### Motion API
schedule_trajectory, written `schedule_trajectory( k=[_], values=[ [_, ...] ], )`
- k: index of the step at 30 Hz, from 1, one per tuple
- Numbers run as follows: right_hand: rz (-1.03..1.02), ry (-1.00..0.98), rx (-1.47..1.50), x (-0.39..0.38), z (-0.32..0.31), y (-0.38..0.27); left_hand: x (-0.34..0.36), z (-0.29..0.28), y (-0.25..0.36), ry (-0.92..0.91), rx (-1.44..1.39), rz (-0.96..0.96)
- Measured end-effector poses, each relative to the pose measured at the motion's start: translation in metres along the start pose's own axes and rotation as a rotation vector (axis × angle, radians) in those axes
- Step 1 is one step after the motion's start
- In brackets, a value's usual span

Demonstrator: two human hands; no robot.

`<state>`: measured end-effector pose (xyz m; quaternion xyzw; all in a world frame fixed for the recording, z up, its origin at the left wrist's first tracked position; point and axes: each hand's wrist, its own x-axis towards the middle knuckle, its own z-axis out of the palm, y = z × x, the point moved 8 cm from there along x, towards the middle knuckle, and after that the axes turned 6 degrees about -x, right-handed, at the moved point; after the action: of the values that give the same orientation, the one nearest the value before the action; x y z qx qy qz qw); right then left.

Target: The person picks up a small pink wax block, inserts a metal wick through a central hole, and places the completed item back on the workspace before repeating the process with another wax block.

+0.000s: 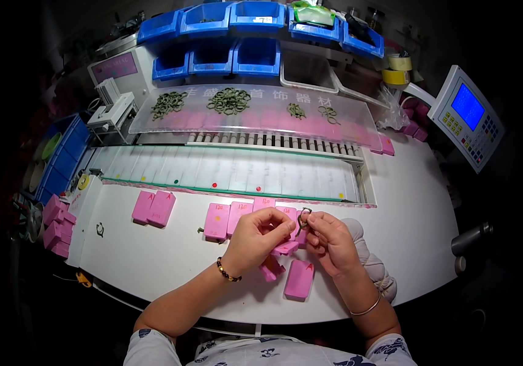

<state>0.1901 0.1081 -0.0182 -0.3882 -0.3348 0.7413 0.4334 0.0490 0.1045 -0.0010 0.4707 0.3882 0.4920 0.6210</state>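
Note:
Between the thumb and fingers of my right hand (331,241) is a dark green wax ring (302,224), held up just right of my left hand. My left hand (256,238) is closed in a pinch, and whatever its fingertips hold is too small or hidden to name. Below them lie an opened pink rubber mould half (272,269) and another pink piece (286,249), partly covered by the left fingers. A closed pink mould (299,280) rests on the table between my forearms. More pink moulds (217,221) stand in a row behind my hands, some partly hidden.
Two pink moulds (153,208) lie to the left, with a small green ring (100,230) farther out. Green rings (229,101) are heaped on a clear cover at the back. Blue bins (258,56) line the rear; a keypad screen (468,110) stands right, beside a grey cloth bundle (368,256).

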Motion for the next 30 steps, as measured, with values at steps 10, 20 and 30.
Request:
schedule_trajectory(
  k=[10, 20, 30],
  values=[
    [-0.451, 0.114, -0.426, -0.010, 0.003, -0.030, -0.002, 0.004, 0.008, 0.017, 0.024, 0.048],
    [-0.818, 0.107, -0.832, -0.033, 0.032, -0.053, -0.008, 0.007, 0.025, 0.038, 0.106, 0.288],
    [-0.929, 0.086, -0.892, -0.040, 0.040, -0.057, -0.020, 0.011, 0.053, 0.095, 0.428, 0.658]
  ],
)
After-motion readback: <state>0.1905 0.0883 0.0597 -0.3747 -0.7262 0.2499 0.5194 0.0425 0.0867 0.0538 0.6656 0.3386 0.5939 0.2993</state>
